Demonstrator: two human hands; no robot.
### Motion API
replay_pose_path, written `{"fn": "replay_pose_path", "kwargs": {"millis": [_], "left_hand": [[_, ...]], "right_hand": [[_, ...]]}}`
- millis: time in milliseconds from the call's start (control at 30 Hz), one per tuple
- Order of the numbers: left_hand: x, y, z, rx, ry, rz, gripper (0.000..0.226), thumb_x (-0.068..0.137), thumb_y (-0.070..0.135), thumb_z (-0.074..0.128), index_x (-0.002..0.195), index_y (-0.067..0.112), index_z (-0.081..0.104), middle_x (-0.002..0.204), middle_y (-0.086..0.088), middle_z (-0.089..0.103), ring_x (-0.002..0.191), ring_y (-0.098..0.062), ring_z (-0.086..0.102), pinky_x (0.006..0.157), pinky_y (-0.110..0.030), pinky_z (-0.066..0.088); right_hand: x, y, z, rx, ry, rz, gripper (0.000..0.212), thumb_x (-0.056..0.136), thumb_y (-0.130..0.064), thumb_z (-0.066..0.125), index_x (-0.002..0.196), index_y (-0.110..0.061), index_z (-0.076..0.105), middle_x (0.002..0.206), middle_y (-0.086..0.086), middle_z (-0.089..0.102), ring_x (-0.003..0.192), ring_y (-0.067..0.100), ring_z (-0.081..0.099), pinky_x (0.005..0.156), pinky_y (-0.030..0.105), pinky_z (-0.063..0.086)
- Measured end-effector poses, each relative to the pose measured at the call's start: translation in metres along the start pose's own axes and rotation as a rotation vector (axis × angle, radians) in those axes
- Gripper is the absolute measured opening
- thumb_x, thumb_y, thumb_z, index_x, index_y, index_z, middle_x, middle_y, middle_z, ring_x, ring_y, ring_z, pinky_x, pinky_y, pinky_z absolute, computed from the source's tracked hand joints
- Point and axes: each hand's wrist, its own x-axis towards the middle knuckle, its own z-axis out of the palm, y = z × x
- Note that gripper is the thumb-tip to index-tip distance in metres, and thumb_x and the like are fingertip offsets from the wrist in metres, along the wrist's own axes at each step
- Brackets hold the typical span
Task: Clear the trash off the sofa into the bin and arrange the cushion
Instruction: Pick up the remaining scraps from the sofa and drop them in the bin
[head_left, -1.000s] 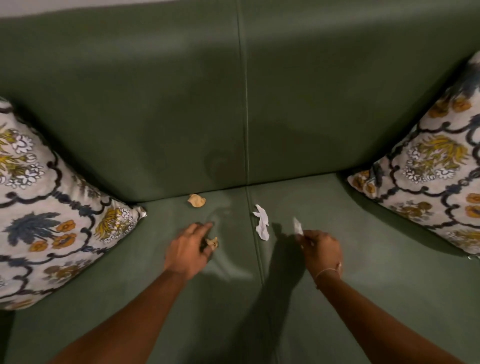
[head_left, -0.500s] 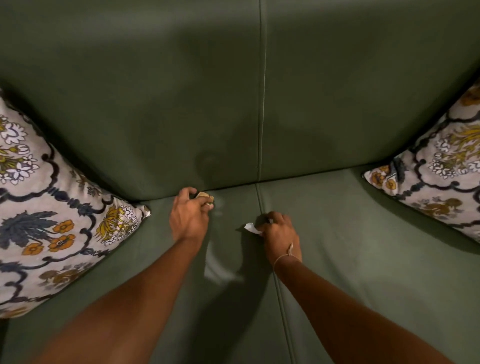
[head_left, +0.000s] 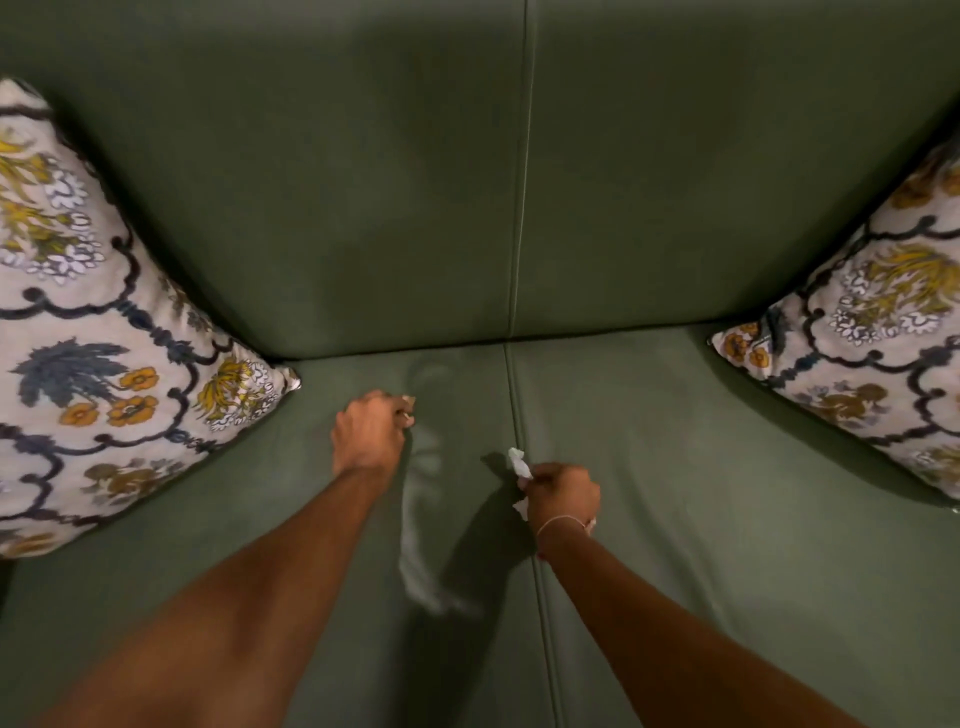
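Trash: tan scraps (head_left: 409, 401) pinched in my left hand (head_left: 370, 434), white paper (head_left: 519, 462) in my right hand (head_left: 563, 498).
Risk: loose bits could've slipped out, grips looked shallow.

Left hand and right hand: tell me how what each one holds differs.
The left hand closes on tan scraps, mostly hidden behind its fingers. The right hand closes on white crumpled paper, which sticks out well above and below the fist. Both hands are fisted over the sofa seat.

Open seat ahead of you
Only the cushions (head_left: 119, 332) (head_left: 872, 353) crowd the sofa's (head_left: 675, 467) two ends.
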Motion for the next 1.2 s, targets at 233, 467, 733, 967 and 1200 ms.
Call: {"fn": "replay_pose_path", "kwargs": {"millis": [233,467,733,967,1200], "left_hand": [[-0.123,-0.049,-0.037,-0.212,0.034,-0.307,0.02,0.076,0.025,0.073,0.094,0.033,0.076,0.102,-0.007,0.077,0.095,-0.036,0.069,0.079,-0.038,0.054],[-0.246,-0.153,-0.064,-0.398,0.122,-0.609,0.028,0.076,0.029,0.077,0.104,0.028,0.075,0.101,-0.012,0.077,0.098,-0.037,0.069,0.081,-0.039,0.053],[-0.368,-0.335,-0.064,-0.524,0.165,-0.974,0.019,0.079,0.033,0.074,0.096,0.028,0.077,0.098,-0.003,0.078,0.095,-0.027,0.069,0.08,-0.03,0.047],[-0.428,-0.482,-0.036,-0.493,0.038,-1.246,0.032,0.078,0.048,0.067,0.096,0.024,0.076,0.102,-0.01,0.076,0.095,-0.031,0.069,0.086,-0.039,0.057],[-0.429,-0.529,-0.017,-0.759,0.049,-1.32,0.046,0.069,0.039,0.074,0.108,0.015,0.071,0.104,-0.015,0.074,0.088,-0.034,0.072,0.079,-0.047,0.061]], "right_hand": [[-0.072,-0.001,-0.007,0.226,-0.168,0.26,0.012,0.074,-0.021,0.08,0.072,-0.027,0.071,0.069,-0.002,0.066,0.058,0.019,0.059,0.035,0.021,0.041],[-0.178,0.005,0.072,0.007,-0.375,0.123,0.017,0.071,-0.022,0.081,0.087,-0.021,0.078,0.087,0.006,0.077,0.081,0.025,0.07,0.055,0.025,0.049],[-0.338,0.04,0.251,-0.327,-0.663,0.059,0.02,0.074,-0.032,0.078,0.092,-0.024,0.077,0.093,0.009,0.074,0.07,0.027,0.066,0.035,0.023,0.045],[-0.433,0.064,0.39,-0.478,-0.729,0.012,0.018,0.076,-0.031,0.071,0.091,-0.024,0.077,0.089,0.008,0.073,0.055,0.024,0.06,0.034,0.028,0.048],[-0.438,0.085,0.453,-0.549,-0.729,-0.052,0.032,0.078,-0.034,0.075,0.108,-0.024,0.072,0.115,0.008,0.07,0.09,0.034,0.069,0.049,0.04,0.059]]}}
